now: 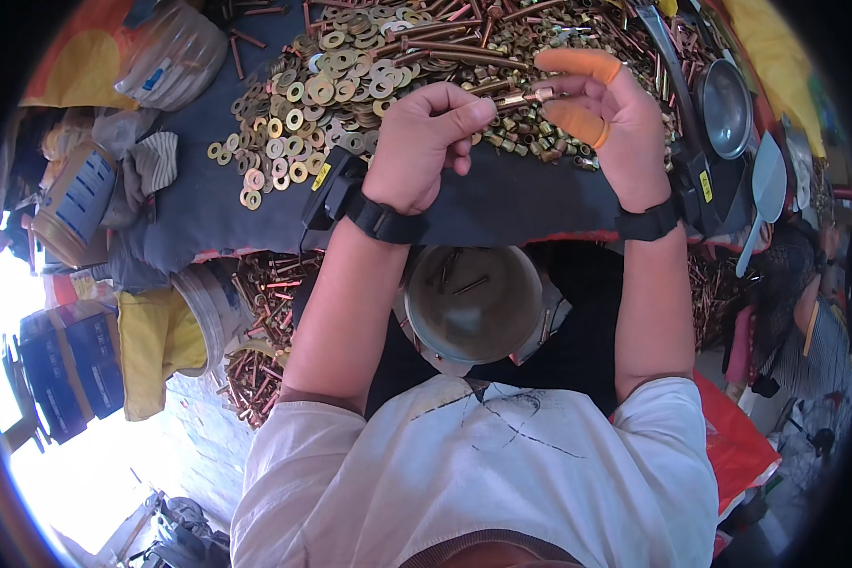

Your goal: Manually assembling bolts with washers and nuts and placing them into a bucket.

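Observation:
My left hand (428, 140) is closed, thumb against curled forefinger, on a copper-coloured bolt (519, 98) that points right above the heap. A metal sleeve or nut seems to sit around the bolt; its exact kind is too small to tell. Orange finger covers are on the thumb and forefinger of my right hand (620, 123), which are spread apart around the bolt's right end. Whether its other fingers touch the bolt is unclear. Flat washers (336, 90) lie heaped beyond my left hand. Small metal sleeves or nuts (530, 133) are piled beneath the bolt, with longer bolts (464, 47) behind.
The dark work surface (540, 204) ends just before my forearms. Below it, a round bucket (473, 303) between my legs holds a few bolts. A metal ladle (726, 109) and pale blue scoop (769, 180) lie at right. Boxes (62, 369) and a tub (76, 204) stand left.

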Available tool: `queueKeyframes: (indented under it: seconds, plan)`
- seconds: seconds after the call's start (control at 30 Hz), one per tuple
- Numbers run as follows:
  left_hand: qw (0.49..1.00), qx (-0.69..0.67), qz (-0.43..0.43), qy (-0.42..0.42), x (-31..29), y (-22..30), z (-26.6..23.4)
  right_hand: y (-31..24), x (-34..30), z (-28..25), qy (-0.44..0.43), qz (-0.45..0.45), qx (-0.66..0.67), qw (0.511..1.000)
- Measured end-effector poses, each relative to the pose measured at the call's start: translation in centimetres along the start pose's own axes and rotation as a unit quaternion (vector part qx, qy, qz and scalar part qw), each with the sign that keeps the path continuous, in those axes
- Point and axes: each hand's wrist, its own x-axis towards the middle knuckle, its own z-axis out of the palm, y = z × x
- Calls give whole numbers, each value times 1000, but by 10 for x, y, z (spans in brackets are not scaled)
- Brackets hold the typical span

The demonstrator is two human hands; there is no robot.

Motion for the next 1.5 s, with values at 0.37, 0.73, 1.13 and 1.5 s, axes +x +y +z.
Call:
queueKeyframes:
  seconds: [0.37,0.73,1.13,1.5]
  plan:
    - [1000,-15,-6,-26,1,-1,4,4,3,-5,-3,-21,11,1000]
    - [972,-216,4,-98,3,0,-7,7,3,5,-52,-8,273,961]
    - [936,242,212,-143,0,23,-11,5,4,-29,11,28,201,979]
    - [727,622,264,123,29,-2,7,9,3,-12,27,54,162,985]
